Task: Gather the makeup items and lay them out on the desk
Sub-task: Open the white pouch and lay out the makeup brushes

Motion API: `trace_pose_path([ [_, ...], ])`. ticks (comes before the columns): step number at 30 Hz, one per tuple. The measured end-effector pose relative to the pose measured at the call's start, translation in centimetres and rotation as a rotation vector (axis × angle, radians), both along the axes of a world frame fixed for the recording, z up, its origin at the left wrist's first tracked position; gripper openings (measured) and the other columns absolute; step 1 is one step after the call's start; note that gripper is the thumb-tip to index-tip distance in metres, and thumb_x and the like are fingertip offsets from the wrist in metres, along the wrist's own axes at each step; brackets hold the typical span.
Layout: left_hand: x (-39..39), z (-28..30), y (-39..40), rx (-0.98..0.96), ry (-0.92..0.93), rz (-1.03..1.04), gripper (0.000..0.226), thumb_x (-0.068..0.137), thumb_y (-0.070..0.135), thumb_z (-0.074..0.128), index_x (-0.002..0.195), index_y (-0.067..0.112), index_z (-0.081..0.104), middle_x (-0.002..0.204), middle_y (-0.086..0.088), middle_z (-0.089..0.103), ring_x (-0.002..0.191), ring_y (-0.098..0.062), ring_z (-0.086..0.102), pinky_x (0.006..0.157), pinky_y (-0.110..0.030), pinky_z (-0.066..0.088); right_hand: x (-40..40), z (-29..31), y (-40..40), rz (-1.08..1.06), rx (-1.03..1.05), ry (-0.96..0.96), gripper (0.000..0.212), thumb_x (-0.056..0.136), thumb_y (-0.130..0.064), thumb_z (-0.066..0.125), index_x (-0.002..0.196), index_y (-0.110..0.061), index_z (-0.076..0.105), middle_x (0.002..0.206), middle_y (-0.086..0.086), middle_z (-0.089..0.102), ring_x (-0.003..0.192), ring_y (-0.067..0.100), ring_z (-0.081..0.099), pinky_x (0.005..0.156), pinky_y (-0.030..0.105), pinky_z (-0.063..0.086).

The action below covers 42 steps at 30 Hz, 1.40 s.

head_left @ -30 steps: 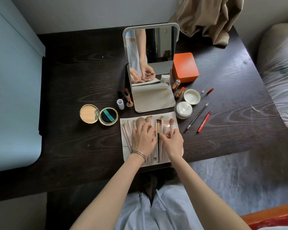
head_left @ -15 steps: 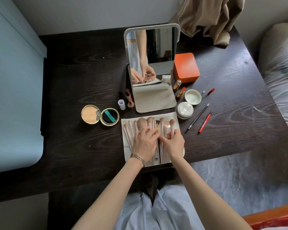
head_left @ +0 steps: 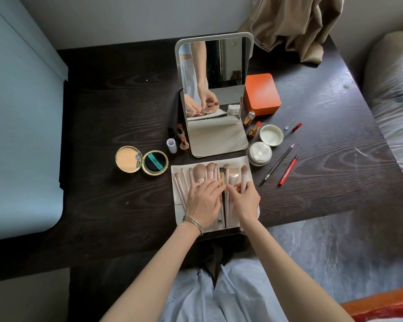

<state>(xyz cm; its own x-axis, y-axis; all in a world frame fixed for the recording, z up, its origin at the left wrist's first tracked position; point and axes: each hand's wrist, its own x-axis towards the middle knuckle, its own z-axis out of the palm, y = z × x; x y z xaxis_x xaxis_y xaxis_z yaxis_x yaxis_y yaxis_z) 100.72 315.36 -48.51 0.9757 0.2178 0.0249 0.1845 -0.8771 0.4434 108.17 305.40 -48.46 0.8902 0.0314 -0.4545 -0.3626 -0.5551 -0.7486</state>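
A cream brush pouch (head_left: pixel 247 160) lies open on the dark desk (head_left: pixel 102 112) near its front edge, with several pink brushes (head_left: pixel 199 170) laid side by side on it. My left hand (head_left: pixel 203 201) rests flat on the handles, fingers apart, its tips touching a black-and-gold brush (head_left: pixel 222 174). My right hand (head_left: pixel 244 198) pinches the handle of the rightmost pink brush (head_left: pixel 243 171). An open compact (head_left: pixel 128 159) and cushion case (head_left: pixel 155 162) sit left of the pouch. Lipsticks (head_left: pixel 184 142) stand behind it.
A standing mirror (head_left: pixel 214 77) is behind the pouch, an orange box (head_left: pixel 262 94) to its right. Two gold lipsticks (head_left: pixel 251 124), a powder jar (head_left: pixel 259 153) with its lid (head_left: pixel 270 135), a brow pencil (head_left: pixel 277 165) and red pens (head_left: pixel 288 169) lie right. A bed (head_left: pixel 393 101) flanks the desk.
Both hands have slid a little up the pouch. My left fingers have spread toward the black-and-gold brush, and my right fingers have closed on the rightmost pink brush.
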Motion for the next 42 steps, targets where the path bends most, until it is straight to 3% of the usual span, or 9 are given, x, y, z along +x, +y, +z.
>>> trace_pose_path([
  [3,-0.4,-0.2,0.0,0.002,-0.047,0.041,0.037,0.077,0.010,0.065,0.114,0.018,0.066,0.120,-0.001,0.065,0.117,-0.019,0.058,0.096,-0.040,0.044,0.0,0.2,0.0,-0.030,0.016,-0.003,0.022,0.094,-0.023,0.046,0.078,-0.011,0.055,0.088,0.015,0.058,0.076,0.023,0.055,0.061,0.028,0.042],
  [6,-0.9,-0.4,0.1,0.010,-0.071,0.070,0.035,0.076,0.010,0.067,0.110,0.017,0.068,0.119,-0.003,0.065,0.117,-0.021,0.057,0.095,-0.041,0.045,0.0,0.2,-0.5,-0.009,-0.012,-0.035,0.025,0.095,-0.018,0.040,0.075,-0.010,0.051,0.097,0.015,0.049,0.082,0.024,0.055,0.079,0.039,0.050],
  [9,-1.4,-0.6,0.1,0.034,-0.061,0.053,0.034,0.076,0.013,0.067,0.110,0.018,0.068,0.121,-0.002,0.064,0.120,-0.020,0.055,0.097,-0.042,0.045,0.1,0.1,-1.0,0.042,-0.077,-0.079,0.014,0.094,-0.015,0.047,0.093,-0.008,0.058,0.100,0.016,0.052,0.079,0.014,0.050,0.073,0.025,0.043],
  [12,-1.7,-0.7,0.2,0.049,-0.032,-0.003,0.040,0.076,0.024,0.069,0.115,0.021,0.065,0.127,0.000,0.061,0.125,-0.021,0.051,0.103,-0.043,0.039,0.2,-0.1,-1.2,-0.015,-0.100,-0.106,0.029,0.092,-0.020,0.056,0.118,-0.007,0.055,0.090,-0.001,0.055,0.095,0.018,0.052,0.080,0.027,0.040],
  [20,-1.6,-0.9,-0.1,0.095,0.204,-0.186,0.064,0.086,0.052,0.051,0.143,0.030,0.033,0.156,0.004,0.021,0.146,-0.016,0.010,0.115,-0.041,-0.007,0.5,-0.4,-1.2,-0.053,-0.118,-0.112,0.032,0.081,-0.024,0.071,0.104,-0.010,0.053,0.093,0.001,0.057,0.086,0.013,0.054,0.077,0.025,0.037],
  [31,-1.1,-1.2,-0.8,0.121,0.246,-0.222,0.066,0.087,0.052,0.049,0.145,0.030,0.027,0.156,0.004,0.019,0.146,-0.014,0.007,0.113,-0.041,-0.016,0.3,-0.4,-1.6,0.006,-0.145,-0.120,0.022,0.084,-0.026,0.067,0.100,-0.012,0.059,0.087,-0.005,0.059,0.084,0.011,0.057,0.075,0.024,0.038],
  [36,-1.2,-0.7,-0.5,0.048,0.174,-0.191,0.059,0.087,0.045,0.053,0.141,0.027,0.037,0.154,0.003,0.027,0.145,-0.015,0.013,0.116,-0.040,-0.007,0.4,0.0,-1.7,0.012,-0.151,-0.123,0.021,0.087,-0.029,0.064,0.100,-0.013,0.060,0.091,-0.003,0.061,0.085,0.012,0.058,0.076,0.028,0.042],
  [39,-1.4,0.1,-0.2,-0.047,-0.040,-0.069,0.041,0.081,0.022,0.067,0.121,0.017,0.061,0.133,-0.006,0.056,0.130,-0.023,0.045,0.111,-0.042,0.027,0.5,0.3,-2.6,0.036,-0.212,-0.155,0.013,0.091,-0.026,0.057,0.096,-0.015,0.060,0.098,0.000,0.062,0.084,0.012,0.056,0.076,0.031,0.043],
  [42,-1.8,0.7,0.9,-0.003,-0.136,0.186,0.029,0.075,0.005,0.070,0.103,0.012,0.068,0.108,-0.008,0.066,0.103,-0.025,0.062,0.088,-0.035,0.051,0.8,0.6,-4.1,0.105,-0.359,-0.173,0.013,0.092,-0.024,0.055,0.098,-0.015,0.061,0.102,0.000,0.056,0.084,0.014,0.049,0.073,0.029,0.037],
])
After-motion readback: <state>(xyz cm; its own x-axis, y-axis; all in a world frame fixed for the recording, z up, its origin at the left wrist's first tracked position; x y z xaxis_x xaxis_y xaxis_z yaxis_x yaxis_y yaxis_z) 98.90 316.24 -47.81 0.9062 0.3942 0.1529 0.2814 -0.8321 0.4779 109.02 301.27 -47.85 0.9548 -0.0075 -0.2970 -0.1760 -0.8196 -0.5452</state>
